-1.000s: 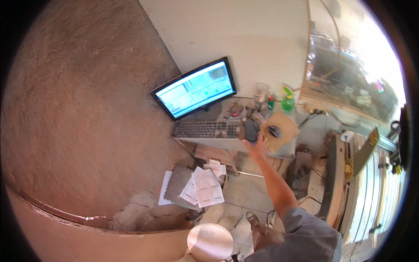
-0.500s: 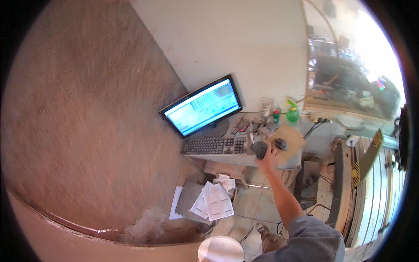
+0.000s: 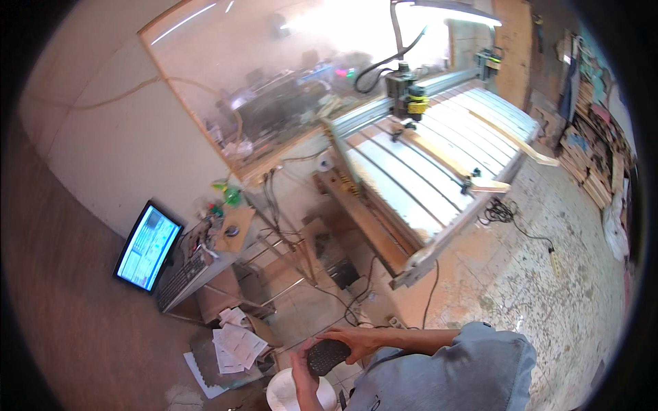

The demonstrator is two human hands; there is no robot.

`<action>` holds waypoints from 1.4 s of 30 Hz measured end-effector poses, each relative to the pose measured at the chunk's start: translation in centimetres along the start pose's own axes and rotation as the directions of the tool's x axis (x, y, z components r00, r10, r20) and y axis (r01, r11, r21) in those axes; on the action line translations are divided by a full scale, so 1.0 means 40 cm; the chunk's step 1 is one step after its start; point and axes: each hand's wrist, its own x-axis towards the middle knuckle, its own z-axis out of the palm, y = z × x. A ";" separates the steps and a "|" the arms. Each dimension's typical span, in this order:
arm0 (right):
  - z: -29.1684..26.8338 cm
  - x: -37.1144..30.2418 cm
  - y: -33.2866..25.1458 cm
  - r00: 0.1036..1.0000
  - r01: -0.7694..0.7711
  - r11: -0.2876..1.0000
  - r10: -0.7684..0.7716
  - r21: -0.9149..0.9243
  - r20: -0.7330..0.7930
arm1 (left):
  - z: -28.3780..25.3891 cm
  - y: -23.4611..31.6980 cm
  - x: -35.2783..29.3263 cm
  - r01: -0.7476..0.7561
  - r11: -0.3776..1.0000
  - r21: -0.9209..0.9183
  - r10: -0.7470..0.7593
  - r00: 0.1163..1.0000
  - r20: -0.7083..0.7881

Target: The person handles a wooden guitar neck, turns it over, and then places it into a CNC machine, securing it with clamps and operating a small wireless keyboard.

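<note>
In front of my body I hold a dark, rounded handheld keypad with rows of small buttons on its face. My left hand supports it along its left edge, palm turned toward it. From the right, my right hand grips its upper right side, the fingers reaching along the top. A round white stool seat shows below my left hand.
At left a desk carries a lit monitor, a keyboard, a mouse and a green spray bottle. Papers lie below it. Ahead stands a router machine with wooden pieces on its bed. Cables cross the floor.
My right hand has lifted the keypad off the desk and brought it to my body, where my left hand has joined it. My view has swung right toward the machine.
</note>
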 end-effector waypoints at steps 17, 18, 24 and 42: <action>-0.272 -0.680 -0.171 0.794 -0.308 0.668 0.573 0.677 -0.204 | 0.706 -0.296 -0.215 -0.274 0.961 0.050 0.278 0.946 -0.168; -0.277 -0.700 -0.149 0.799 -0.300 0.651 0.571 0.697 -0.190 | 0.730 -0.316 -0.229 -0.280 0.957 0.075 0.290 0.935 -0.205; -0.473 -0.911 -0.130 0.796 -0.242 0.577 0.578 0.780 -0.181 | 1.051 -0.364 -0.237 -0.269 0.960 0.076 0.280 0.936 -0.213; -0.679 -1.462 -0.094 0.592 -0.203 0.755 0.602 0.623 -0.536 | 1.570 -0.720 -0.346 -0.455 0.876 0.157 0.452 0.890 0.060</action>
